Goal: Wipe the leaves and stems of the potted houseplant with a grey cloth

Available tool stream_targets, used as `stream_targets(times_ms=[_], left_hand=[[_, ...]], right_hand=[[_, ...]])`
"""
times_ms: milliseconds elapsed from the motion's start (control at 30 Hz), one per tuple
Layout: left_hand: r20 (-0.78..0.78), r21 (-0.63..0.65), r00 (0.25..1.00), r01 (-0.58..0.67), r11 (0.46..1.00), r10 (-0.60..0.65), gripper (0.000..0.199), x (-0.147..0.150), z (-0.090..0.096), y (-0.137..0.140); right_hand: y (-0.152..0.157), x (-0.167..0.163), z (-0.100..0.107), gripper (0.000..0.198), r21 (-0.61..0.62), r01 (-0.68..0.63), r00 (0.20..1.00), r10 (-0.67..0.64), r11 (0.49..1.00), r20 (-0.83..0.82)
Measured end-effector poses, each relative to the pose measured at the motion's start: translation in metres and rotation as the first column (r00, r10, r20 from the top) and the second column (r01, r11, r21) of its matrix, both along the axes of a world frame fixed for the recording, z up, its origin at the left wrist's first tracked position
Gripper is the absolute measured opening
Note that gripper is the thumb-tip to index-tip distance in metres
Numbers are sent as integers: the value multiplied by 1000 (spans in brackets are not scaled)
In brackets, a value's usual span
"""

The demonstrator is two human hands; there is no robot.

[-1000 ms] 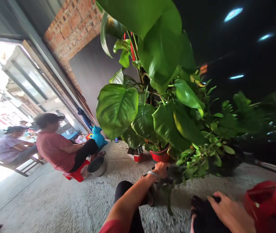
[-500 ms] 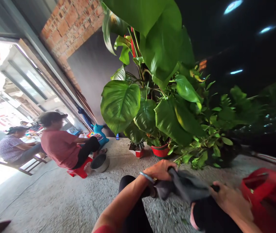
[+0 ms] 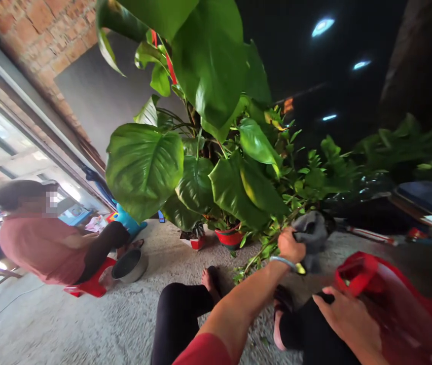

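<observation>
A crumpled grey cloth (image 3: 312,234) hangs in my left hand (image 3: 291,245), whose fingers are closed on it. That arm reaches forward, across my body, to the low leafy stems beside the potted plant (image 3: 229,234). A bracelet circles the wrist. My right hand (image 3: 351,315) lies over my right knee, fingers bent. Something small and black shows between its thumb and forefinger, against the black trousers, and I cannot make out what it is. Close by, to the right of this hand, stands a red bag (image 3: 387,284).
A person in a pink shirt (image 3: 41,235) sits on a red stool (image 3: 96,284) at the left, beside a grey basin (image 3: 130,265). A small pot (image 3: 196,242) stands by the large-leaved plant. At the right edge is a table-like surface (image 3: 431,195) with papers.
My left hand has carried the grey cloth forward and right, away from my right hand, toward the plants. My right hand stays at the knee. The view has turned right.
</observation>
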State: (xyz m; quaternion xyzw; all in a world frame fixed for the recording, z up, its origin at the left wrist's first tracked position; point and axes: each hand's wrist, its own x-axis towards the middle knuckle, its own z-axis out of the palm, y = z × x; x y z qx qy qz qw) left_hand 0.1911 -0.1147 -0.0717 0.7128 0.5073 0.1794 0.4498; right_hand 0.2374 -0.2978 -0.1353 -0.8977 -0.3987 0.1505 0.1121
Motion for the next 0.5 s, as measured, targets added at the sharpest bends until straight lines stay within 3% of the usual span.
stream_targets(times_ms=[100, 200, 267, 333, 433, 500], left_hand=[[-254, 33, 962, 113, 993, -102, 52, -64, -25, -12], [-349, -78, 915, 187, 979, -202, 30, -131, -50, -37], [-365, -102, 895, 237, 966, -258, 23, -148, -55, -45], [-304, 38, 899, 341, 939, -314, 30, -133, -47, -39], [-227, 374, 907, 417, 828, -354, 50, -79, -25, -10], [-312, 441, 880, 468, 766, -358, 50, -49, -15, 5]], right_hand=[[-4, 7, -2, 48, -48, 16, 1000, -17, 999, -12], [-6, 12, -5, 55, -103, 7, 997, -15, 995, -76], [-3, 13, -5, 58, -134, -1, 995, -13, 991, -99], [2, 9, -3, 61, -136, -7, 998, -1, 991, -65], [10, -3, 8, 65, -118, -39, 999, 40, 992, 5], [13, -11, 16, 64, -110, -74, 997, 78, 991, 29]])
